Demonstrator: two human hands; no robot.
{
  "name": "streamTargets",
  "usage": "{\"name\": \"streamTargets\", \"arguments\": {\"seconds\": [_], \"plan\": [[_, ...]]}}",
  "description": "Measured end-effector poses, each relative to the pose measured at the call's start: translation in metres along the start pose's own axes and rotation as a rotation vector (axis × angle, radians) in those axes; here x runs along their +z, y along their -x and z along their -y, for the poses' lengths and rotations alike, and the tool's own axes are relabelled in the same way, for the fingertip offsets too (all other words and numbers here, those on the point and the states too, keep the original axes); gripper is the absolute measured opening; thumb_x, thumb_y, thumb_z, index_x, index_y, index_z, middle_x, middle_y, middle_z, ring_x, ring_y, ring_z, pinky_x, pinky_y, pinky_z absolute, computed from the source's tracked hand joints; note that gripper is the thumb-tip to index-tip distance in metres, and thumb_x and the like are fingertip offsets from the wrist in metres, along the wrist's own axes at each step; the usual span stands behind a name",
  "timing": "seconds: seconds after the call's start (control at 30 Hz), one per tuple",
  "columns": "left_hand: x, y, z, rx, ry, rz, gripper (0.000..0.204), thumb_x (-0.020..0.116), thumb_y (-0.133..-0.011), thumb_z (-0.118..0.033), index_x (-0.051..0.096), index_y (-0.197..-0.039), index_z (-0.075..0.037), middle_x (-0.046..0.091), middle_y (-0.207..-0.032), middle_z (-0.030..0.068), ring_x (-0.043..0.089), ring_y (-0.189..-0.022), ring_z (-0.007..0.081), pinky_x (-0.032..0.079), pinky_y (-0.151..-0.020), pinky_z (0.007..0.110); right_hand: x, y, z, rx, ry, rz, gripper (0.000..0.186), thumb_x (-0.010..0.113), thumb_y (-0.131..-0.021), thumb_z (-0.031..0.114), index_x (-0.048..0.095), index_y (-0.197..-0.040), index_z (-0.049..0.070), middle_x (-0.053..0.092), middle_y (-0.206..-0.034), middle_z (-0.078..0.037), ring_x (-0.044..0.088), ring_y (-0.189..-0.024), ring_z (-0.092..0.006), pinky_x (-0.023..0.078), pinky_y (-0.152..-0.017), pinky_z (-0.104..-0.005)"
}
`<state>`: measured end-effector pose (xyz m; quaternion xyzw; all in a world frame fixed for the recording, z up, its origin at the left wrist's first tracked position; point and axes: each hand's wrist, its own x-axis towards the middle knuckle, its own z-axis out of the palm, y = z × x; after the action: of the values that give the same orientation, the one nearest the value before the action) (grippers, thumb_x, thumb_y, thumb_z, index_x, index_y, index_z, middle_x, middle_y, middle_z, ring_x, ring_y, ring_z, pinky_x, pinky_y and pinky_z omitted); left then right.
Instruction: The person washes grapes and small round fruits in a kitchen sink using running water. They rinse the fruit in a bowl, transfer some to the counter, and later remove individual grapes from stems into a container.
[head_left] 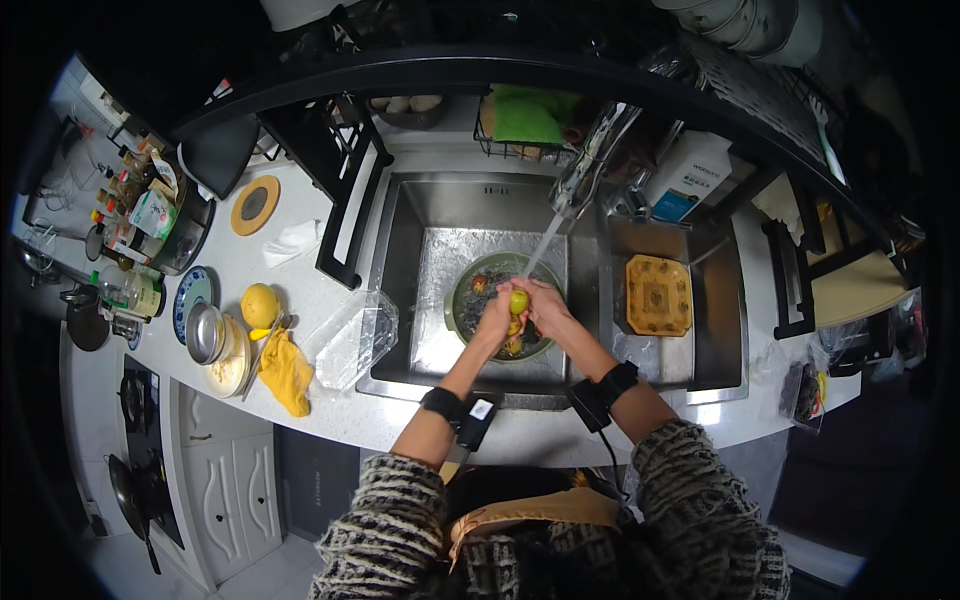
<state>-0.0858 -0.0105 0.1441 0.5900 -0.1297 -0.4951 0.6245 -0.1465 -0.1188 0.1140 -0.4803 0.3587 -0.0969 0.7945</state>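
Under a stream of water from the chrome faucet (578,183), both my hands are closed around a small yellow-green fruit (519,300): my left hand (497,318) on its left side, my right hand (544,305) on its right. They are over a green bowl (459,323) of water in the large sink basin (405,260). A reddish fruit (480,284) and other yellowish fruit (513,345) lie in the bowl, partly hidden by my hands and the splashing water.
A yellow tray (657,295) sits in the right basin. On the left counter are a yellow round fruit (259,305), stacked metal bowls (206,332), a yellow cloth (285,375) and a clear plastic container (350,340). A black rack (340,270) borders the sink.
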Motion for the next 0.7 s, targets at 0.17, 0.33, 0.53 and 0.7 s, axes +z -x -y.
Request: {"name": "streamTargets", "arguments": {"seconds": [0.17,0.33,0.53,0.7], "plan": [[-0.027,0.024,-0.014,-0.011,0.162,0.033,0.047,0.034,-0.091,-0.047,0.052,-0.087,-0.004,0.054,-0.069,0.0068,0.050,-0.051,0.0130,0.038,-0.041,0.024,0.012,0.046,0.019,-0.551,0.470,-0.057,0.015,0.054,-0.085,0.012,0.059,-0.091,0.000,0.063,-0.079,-0.009,0.062,-0.072,-0.0159,0.047,-0.061,-0.0247],[-0.026,0.036,-0.023,0.020,0.166,0.062,0.037,0.040,-0.091,-0.042,0.050,-0.093,-0.007,0.052,-0.070,0.0046,0.049,-0.054,0.0102,0.038,-0.042,0.022,0.032,0.079,0.053,-0.866,0.831,-0.121,0.011,0.059,-0.078,0.011,0.062,-0.084,0.003,0.061,-0.075,-0.013,0.061,-0.067,-0.0276,0.047,-0.059,-0.0316],[-0.023,0.037,-0.025,0.060,0.104,0.041,0.034,0.042,-0.090,-0.041,0.050,-0.088,-0.008,0.050,-0.067,0.0022,0.048,-0.051,0.0086,0.036,-0.040,0.021,0.036,0.081,0.059,-0.884,1.002,-0.081,0.008,0.059,-0.076,0.011,0.061,-0.080,0.005,0.061,-0.074,-0.014,0.059,-0.066,-0.0317,0.047,-0.058,-0.0374],[-0.022,0.038,-0.028,0.026,0.132,0.073,0.034,0.043,-0.090,-0.041,0.050,-0.087,-0.008,0.049,-0.063,0.0017,0.047,-0.049,0.0088,0.036,-0.040,0.021,0.033,0.075,0.059,-0.874,1.080,-0.070,0.007,0.058,-0.075,0.011,0.059,-0.079,0.005,0.060,-0.072,-0.014,0.059,-0.065,-0.0332,0.048,-0.058,-0.0388]]}}
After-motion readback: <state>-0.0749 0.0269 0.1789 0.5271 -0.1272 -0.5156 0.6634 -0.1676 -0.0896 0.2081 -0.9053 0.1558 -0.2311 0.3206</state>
